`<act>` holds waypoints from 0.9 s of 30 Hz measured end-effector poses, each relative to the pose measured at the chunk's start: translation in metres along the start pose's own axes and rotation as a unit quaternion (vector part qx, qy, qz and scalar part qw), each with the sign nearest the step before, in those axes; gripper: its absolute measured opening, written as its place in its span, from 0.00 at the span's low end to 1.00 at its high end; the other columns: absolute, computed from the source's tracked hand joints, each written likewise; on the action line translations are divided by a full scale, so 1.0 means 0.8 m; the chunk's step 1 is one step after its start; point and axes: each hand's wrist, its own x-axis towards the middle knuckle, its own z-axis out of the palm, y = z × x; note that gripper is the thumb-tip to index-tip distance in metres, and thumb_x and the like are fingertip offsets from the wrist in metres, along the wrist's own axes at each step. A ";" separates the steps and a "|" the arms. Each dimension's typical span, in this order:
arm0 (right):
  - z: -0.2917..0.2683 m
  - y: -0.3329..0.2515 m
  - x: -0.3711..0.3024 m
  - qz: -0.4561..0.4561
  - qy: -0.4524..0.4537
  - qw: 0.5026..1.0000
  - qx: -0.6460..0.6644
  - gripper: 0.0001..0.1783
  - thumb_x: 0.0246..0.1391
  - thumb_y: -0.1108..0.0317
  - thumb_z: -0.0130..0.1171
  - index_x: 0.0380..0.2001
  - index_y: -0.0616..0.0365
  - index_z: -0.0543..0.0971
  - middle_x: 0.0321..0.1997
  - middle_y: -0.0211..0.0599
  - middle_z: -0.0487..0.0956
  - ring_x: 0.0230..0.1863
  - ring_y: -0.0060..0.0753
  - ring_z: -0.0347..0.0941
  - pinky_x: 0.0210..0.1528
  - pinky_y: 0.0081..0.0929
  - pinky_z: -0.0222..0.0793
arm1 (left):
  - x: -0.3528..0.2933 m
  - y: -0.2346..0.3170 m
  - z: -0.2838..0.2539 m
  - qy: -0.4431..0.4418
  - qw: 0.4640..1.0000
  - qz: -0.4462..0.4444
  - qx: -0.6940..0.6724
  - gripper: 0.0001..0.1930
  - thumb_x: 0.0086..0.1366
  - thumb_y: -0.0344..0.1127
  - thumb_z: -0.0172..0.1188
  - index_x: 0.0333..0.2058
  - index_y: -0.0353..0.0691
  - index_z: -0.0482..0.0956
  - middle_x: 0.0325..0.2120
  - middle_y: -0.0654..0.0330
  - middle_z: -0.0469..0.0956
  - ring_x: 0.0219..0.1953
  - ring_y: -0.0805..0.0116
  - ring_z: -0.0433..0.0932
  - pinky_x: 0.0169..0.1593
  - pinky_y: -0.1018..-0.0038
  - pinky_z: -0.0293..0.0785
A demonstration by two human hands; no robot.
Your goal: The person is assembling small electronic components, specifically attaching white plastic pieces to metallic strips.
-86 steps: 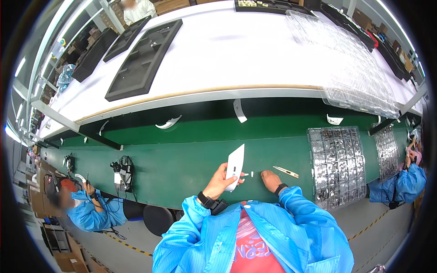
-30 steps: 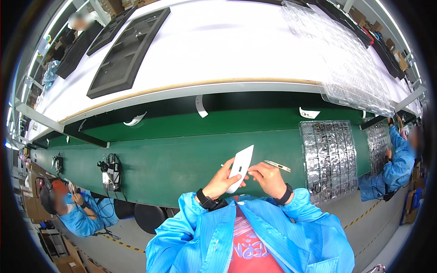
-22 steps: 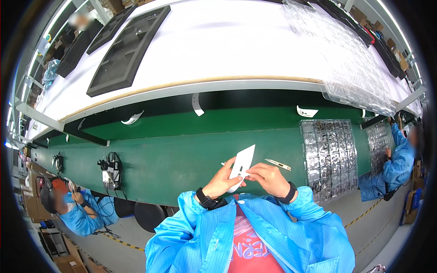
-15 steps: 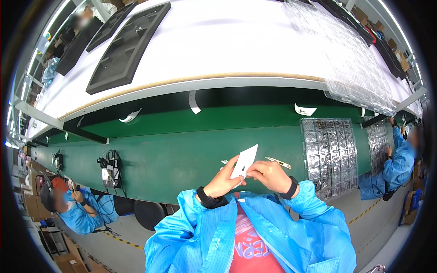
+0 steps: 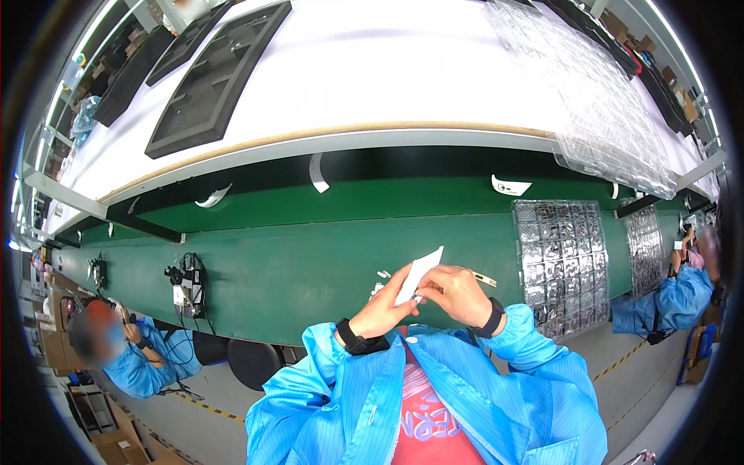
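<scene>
A thin white plastic panel (image 5: 419, 274) stands tilted between my hands above the bench, its edge turned mostly toward me. My left hand (image 5: 380, 308) grips it along the left side and lower end. Fingers bent in a pinch, my right hand (image 5: 459, 294) meets the panel's lower right edge; what its fingertips hold is hidden. Just beyond the right hand, a pair of tweezers (image 5: 485, 279) lies partly covered by it. Small white pieces (image 5: 383, 274) show beside the left fingers, too small to name.
On the green bench (image 5: 310, 271) are a clear compartment tray of small parts (image 5: 562, 267) at right and a black-and-white device with cables (image 5: 188, 287) at left. A white shelf (image 5: 372, 85) overhangs the back, bearing black foam trays (image 5: 221, 77) and clear trays (image 5: 597, 101). Co-workers sit on both sides.
The panel has turned, so its face with a dark slot no longer shows. My right hand has shifted slightly left and up, over part of the tweezers.
</scene>
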 end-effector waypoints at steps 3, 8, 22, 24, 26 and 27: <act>0.000 0.001 0.000 0.016 -0.005 1.000 -0.015 0.06 0.49 0.69 0.61 0.25 0.59 0.76 0.25 0.37 0.78 0.26 0.40 0.77 0.28 0.34 0.71 | 0.000 0.003 0.002 0.006 1.000 -0.004 0.010 0.34 0.64 0.24 0.49 0.66 0.40 0.47 0.50 0.53 0.68 0.46 0.67 0.75 0.42 0.73 0.78; 0.002 -0.006 0.000 0.048 0.000 0.997 -0.058 0.08 0.47 0.67 0.63 0.26 0.59 0.75 0.26 0.38 0.78 0.27 0.41 0.77 0.29 0.35 0.71 | -0.001 0.010 0.008 0.028 0.999 -0.010 0.030 0.30 0.66 0.27 0.49 0.65 0.38 0.51 0.49 0.55 0.69 0.47 0.68 0.74 0.45 0.72 0.76; 0.035 0.019 0.002 0.172 0.092 0.888 0.416 0.50 0.48 0.77 0.65 0.67 0.50 0.45 0.41 0.40 0.78 0.43 0.30 0.75 0.35 0.23 0.73 | 0.005 0.013 -0.001 0.044 0.998 0.018 0.043 0.31 0.66 0.28 0.47 0.67 0.40 0.49 0.45 0.56 0.74 0.42 0.70 0.76 0.44 0.73 0.75; 0.029 0.018 0.005 0.175 0.068 0.895 0.405 0.43 0.53 0.77 0.59 0.66 0.49 0.49 0.42 0.40 0.78 0.44 0.29 0.75 0.40 0.24 0.73 | 0.008 0.009 -0.006 0.045 0.999 0.026 -0.006 0.31 0.67 0.29 0.47 0.67 0.41 0.48 0.43 0.55 0.75 0.40 0.70 0.77 0.43 0.73 0.75; 0.026 0.030 0.008 0.169 0.061 0.896 0.407 0.40 0.55 0.77 0.56 0.66 0.50 0.49 0.43 0.41 0.78 0.46 0.29 0.74 0.45 0.27 0.71 | 0.010 0.006 -0.018 0.001 0.997 -0.001 -0.078 0.31 0.66 0.29 0.48 0.66 0.42 0.50 0.41 0.54 0.77 0.36 0.69 0.78 0.42 0.75 0.75; 0.025 0.032 0.011 0.163 0.052 0.896 0.409 0.37 0.57 0.77 0.53 0.66 0.51 0.50 0.45 0.43 0.77 0.48 0.30 0.73 0.50 0.29 0.69 | 0.010 0.007 -0.019 0.002 0.997 -0.003 -0.078 0.31 0.66 0.29 0.48 0.66 0.42 0.50 0.41 0.54 0.77 0.36 0.69 0.78 0.42 0.75 0.75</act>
